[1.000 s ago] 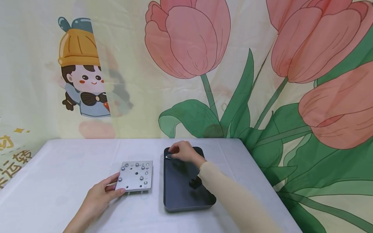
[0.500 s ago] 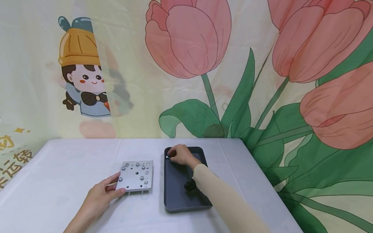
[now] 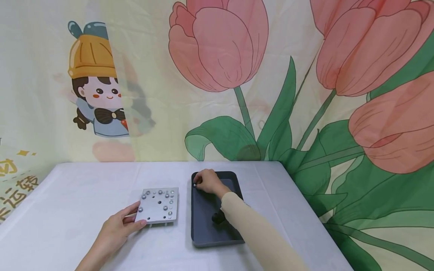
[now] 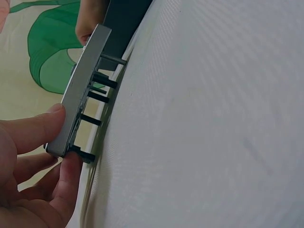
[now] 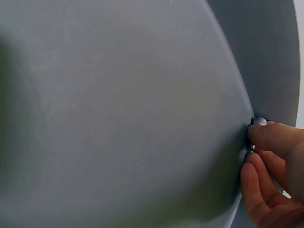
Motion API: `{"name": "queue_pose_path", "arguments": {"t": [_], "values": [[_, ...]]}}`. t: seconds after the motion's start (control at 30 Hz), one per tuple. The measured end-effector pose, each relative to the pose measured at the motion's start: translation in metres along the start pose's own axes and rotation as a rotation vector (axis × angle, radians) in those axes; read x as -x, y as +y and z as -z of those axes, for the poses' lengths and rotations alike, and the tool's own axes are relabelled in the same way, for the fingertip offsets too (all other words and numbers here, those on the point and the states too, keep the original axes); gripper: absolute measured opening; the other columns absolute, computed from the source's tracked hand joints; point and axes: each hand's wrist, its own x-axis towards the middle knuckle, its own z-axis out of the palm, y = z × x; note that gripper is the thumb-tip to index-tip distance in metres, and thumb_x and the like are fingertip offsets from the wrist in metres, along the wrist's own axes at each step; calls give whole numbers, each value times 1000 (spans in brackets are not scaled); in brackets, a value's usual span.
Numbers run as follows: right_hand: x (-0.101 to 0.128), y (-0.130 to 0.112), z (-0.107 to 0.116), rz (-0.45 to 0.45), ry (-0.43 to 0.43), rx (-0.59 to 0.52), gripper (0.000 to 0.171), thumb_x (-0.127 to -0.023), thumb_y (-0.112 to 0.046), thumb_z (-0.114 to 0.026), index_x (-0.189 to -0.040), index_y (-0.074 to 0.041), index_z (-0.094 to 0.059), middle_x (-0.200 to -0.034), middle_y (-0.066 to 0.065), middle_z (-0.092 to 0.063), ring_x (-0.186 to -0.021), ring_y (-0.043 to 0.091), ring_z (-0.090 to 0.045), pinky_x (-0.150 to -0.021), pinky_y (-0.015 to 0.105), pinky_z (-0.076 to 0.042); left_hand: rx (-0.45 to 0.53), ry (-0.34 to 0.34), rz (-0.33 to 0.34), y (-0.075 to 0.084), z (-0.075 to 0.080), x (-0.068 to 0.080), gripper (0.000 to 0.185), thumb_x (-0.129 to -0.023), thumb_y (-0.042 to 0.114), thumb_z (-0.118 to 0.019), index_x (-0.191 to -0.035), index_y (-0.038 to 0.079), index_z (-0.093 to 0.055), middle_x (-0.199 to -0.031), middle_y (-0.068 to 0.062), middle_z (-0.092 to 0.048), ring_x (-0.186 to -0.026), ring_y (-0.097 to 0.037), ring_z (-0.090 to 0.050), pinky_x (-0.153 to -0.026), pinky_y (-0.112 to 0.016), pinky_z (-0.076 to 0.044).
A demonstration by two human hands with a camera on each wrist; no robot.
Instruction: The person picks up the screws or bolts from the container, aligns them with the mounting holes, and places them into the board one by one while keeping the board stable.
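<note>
My left hand (image 3: 116, 227) grips the left edge of a silver metal plate (image 3: 157, 211), thumb on one face and fingers beneath. Several screws sit in the plate's holes, and in the left wrist view their dark shanks (image 4: 105, 80) stick out below it, over the white cloth. At the far left corner of a dark grey tray (image 3: 203, 230), my right hand (image 3: 209, 182) reaches in with thumb and fingers together. The right wrist view shows it pinching a small silvery screw (image 5: 259, 121) against the tray wall; the fingertips hide most of that screw.
A white cloth (image 3: 84, 195) covers the table, whose far edge meets a hanging printed with tulips (image 3: 223, 45). By the right sleeve, a dark rounded piece (image 3: 217, 217) hangs over the tray floor.
My right hand has moved slightly left and lower at the tray's far left corner, its fingers closing in on the small screw there. My left hand and the plate stay put.
</note>
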Motion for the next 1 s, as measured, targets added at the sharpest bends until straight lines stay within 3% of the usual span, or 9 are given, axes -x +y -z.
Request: {"name": "queue_pose_path", "arguments": {"t": [0.33,0.67,1.0], "values": [[9,-3,11,74,-13,32,21,-100,-2,-70,-117,-8,-81,-106,5,-80,-98,17,-72,-90,31,-56,-6,-3,-4,0,0,0,92,-91,43,-85,-164,11,-41,-147,-24,-62,-130,-33,-64,-80,-18,-53],[13,-7,21,84,6,-92,17,-101,-4,-71,-115,-10,-78,-102,2,-75,-90,12,-65,-84,27,-54,-20,-1,-6,1,1,-1,93,-90,44,-85,-164,11,-41,-149,-24,-61,-129,-33,-65,-79,-19,-53],[17,-11,25,77,-3,-235,24,-102,-12,-73,-126,-9,-77,-110,-1,-76,-95,10,-66,-85,26,-56,-11,-7,-2,0,0,0,92,-91,44,-85,-164,11,-41,-147,-24,-62,-129,-34,-65,-80,-18,-52]]}}
